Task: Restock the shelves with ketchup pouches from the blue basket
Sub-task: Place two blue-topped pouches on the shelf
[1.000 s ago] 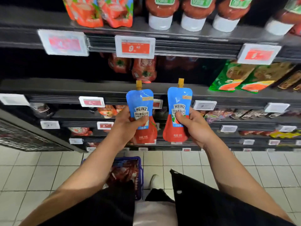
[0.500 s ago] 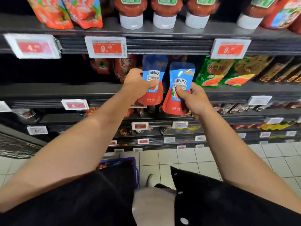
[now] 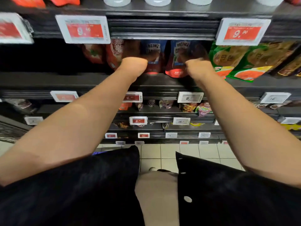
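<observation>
Two blue-and-red Heinz ketchup pouches stand side by side inside the dark second shelf. My left hand reaches into the shelf and grips the left pouch; its fingers are hidden in shadow. My right hand holds the right pouch from its right side. Only a sliver of the blue basket shows on the floor behind my black shirt.
Red sauce pouches stand left of the Heinz pair and green packets lie to the right. Price tags hang on the shelf edge above. Lower shelves hold small packets. White tiled floor lies below.
Both hands have pushed the two pouches upward and deeper into the second shelf. I have leaned closer, so the basket is nearly hidden.
</observation>
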Action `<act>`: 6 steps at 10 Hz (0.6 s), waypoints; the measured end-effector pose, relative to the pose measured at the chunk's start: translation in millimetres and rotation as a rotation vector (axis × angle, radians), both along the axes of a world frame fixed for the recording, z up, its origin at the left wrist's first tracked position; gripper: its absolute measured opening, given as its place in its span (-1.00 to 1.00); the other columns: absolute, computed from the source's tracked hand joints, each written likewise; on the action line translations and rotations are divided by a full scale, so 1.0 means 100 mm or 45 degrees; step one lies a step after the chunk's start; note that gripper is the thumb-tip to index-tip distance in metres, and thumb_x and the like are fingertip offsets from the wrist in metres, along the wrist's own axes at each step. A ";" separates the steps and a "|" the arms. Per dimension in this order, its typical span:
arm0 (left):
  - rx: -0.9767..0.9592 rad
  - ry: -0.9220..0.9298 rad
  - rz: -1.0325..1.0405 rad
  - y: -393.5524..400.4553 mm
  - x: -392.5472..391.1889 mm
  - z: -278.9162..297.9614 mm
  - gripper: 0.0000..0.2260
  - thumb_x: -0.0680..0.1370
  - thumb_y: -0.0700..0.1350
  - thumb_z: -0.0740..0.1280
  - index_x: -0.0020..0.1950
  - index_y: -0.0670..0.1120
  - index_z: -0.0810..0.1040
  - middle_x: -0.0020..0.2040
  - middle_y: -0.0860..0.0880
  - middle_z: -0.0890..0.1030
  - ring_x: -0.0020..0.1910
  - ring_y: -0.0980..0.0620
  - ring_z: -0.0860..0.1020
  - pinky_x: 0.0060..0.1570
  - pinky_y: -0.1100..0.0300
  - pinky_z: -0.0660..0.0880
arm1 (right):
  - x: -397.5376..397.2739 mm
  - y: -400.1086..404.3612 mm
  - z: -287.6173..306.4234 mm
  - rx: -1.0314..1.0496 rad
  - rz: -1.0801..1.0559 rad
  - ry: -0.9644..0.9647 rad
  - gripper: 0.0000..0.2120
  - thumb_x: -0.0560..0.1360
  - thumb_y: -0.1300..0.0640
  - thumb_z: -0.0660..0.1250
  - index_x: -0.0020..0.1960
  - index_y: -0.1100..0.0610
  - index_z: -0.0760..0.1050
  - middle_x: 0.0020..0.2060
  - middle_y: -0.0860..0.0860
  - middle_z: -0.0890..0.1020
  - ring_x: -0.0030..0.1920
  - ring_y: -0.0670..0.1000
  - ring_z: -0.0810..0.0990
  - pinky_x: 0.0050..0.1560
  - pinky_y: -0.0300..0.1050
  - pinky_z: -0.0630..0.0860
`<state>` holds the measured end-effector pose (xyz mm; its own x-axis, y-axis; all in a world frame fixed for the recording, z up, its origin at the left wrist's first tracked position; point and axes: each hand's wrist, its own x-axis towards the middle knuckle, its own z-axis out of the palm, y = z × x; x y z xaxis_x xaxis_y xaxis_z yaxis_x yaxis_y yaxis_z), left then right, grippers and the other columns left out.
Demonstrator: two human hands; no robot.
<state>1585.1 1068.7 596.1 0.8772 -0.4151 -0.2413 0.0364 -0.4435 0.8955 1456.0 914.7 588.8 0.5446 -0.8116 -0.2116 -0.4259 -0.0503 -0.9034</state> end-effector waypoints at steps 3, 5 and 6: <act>0.063 -0.372 -0.039 -0.11 -0.24 -0.15 -0.19 0.39 -0.13 0.60 0.53 -0.15 0.26 0.35 -0.15 0.52 0.33 -0.08 0.51 0.14 0.41 0.38 | 0.05 0.09 -0.22 -0.149 0.091 -0.230 -0.40 0.55 0.20 0.42 0.51 0.27 0.27 0.36 0.19 0.54 0.34 0.11 0.54 0.41 0.01 0.42; 0.148 -0.378 0.004 -0.28 -0.16 -0.28 -0.24 0.45 -0.25 0.45 0.57 -0.13 0.15 0.37 -0.22 0.46 0.35 -0.19 0.46 0.28 0.11 0.45 | 0.05 0.09 -0.39 -0.428 0.089 0.213 -0.47 0.62 0.07 0.27 0.49 0.32 0.28 0.42 0.21 0.42 0.40 0.18 0.41 0.37 -0.09 0.32; 0.170 -0.392 0.054 -0.44 -0.07 -0.25 -0.38 0.50 -0.15 0.44 0.49 -0.16 0.25 0.35 -0.19 0.49 0.34 -0.19 0.47 0.24 0.13 0.40 | 0.18 0.09 -0.36 -0.330 0.134 0.348 -0.58 0.67 0.13 0.12 0.45 0.33 0.33 0.40 0.27 0.44 0.39 0.21 0.42 0.33 -0.04 0.32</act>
